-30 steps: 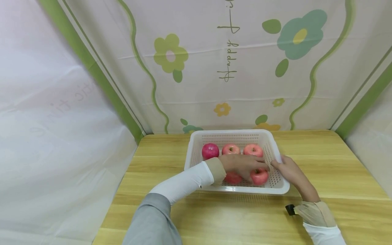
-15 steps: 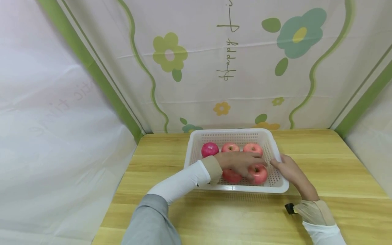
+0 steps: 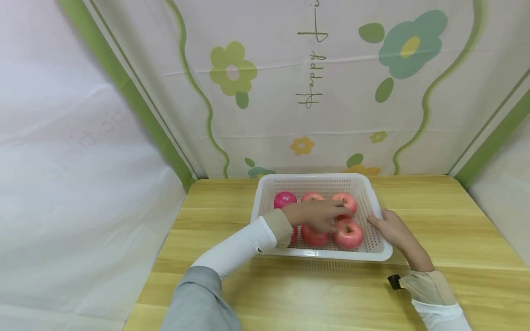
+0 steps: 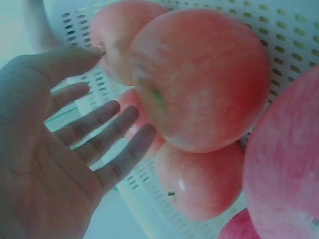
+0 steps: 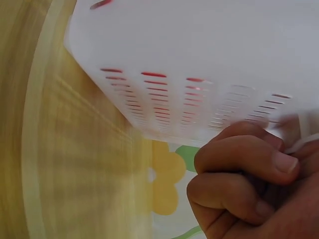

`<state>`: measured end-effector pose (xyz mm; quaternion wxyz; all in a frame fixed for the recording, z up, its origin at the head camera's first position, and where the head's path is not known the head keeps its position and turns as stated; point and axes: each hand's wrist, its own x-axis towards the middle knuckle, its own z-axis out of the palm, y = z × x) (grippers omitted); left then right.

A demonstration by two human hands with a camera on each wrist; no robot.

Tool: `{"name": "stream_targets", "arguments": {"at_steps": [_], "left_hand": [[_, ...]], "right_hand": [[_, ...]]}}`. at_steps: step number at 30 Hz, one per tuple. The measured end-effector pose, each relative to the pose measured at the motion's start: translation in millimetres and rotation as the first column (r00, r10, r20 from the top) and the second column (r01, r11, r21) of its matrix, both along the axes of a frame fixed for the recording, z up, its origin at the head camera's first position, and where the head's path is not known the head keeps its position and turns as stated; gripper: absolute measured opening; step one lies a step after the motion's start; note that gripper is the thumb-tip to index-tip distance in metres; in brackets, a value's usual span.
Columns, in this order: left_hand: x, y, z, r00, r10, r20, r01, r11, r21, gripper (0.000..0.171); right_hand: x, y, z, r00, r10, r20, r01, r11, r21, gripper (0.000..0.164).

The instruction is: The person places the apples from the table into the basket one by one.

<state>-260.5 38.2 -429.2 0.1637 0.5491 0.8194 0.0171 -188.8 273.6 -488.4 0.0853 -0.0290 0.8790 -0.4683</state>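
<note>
A white perforated plastic basket holds several apples in two rows. My left hand is over them with its fingers extended, holding nothing. In the left wrist view, the left hand has its fingers spread beside a large apple; whether any fingertip touches an apple, I cannot tell. A front right apple lies just below the fingers in the head view. A darker pink apple sits at the back left. My right hand grips the basket's right rim, its fingers curled in the right wrist view.
The basket stands on a wooden table near its back edge. Behind rises a flower-printed cloth, with another white cloth to the left. A small black piece is at the right wrist.
My left hand has drawn back leftward and slightly away from the front right apple, which now shows more fully. The right hand has stayed on the rim.
</note>
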Motion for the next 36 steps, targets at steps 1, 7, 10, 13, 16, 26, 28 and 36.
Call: {"name": "stream_targets", "arguments": {"at_steps": [1,7,10,13,16,26,28,36], "left_hand": [[0.1,-3,2.7,1.000,0.024,0.014,-0.024,1.000,0.001,0.057],[-1.5,-26,24.6,0.991,0.097,0.089,-0.104,0.991,0.082,0.036],[-5.1,-37,32.3,0.992,0.074,0.102,-0.089,0.984,0.156,0.020],[-8.6,-50,35.5,0.994,0.062,0.092,-0.080,0.976,0.204,0.017],[-9.9,-62,35.7,0.995,0.077,0.060,-0.089,0.970,0.227,0.019],[-10.3,-113,35.1,0.979,0.200,0.032,-0.200,0.931,0.307,0.023],[-9.5,-124,39.0,0.972,0.232,0.038,-0.231,0.912,0.338,0.022],[-15.5,-174,49.4,0.931,0.364,0.012,-0.324,0.811,0.487,0.028]], "right_hand": [[0.2,0,0.4,1.000,0.002,0.001,-0.002,1.000,0.004,0.058],[-0.4,2,4.5,0.999,0.044,-0.009,-0.044,0.999,0.026,0.058],[-0.7,4,8.9,0.997,0.081,-0.006,-0.081,0.996,0.043,0.057],[-0.7,8,13.0,0.992,0.125,0.004,-0.125,0.991,0.048,0.057],[-1.3,13,14.7,0.988,0.154,0.014,-0.155,0.987,0.041,0.059],[-6.6,28,24.3,0.973,0.211,0.090,-0.220,0.968,0.118,0.059],[-7.2,33,30.9,0.974,0.206,0.095,-0.220,0.960,0.175,0.059],[-15.3,67,64.0,0.983,0.178,-0.039,-0.143,0.886,0.441,0.063]]}}
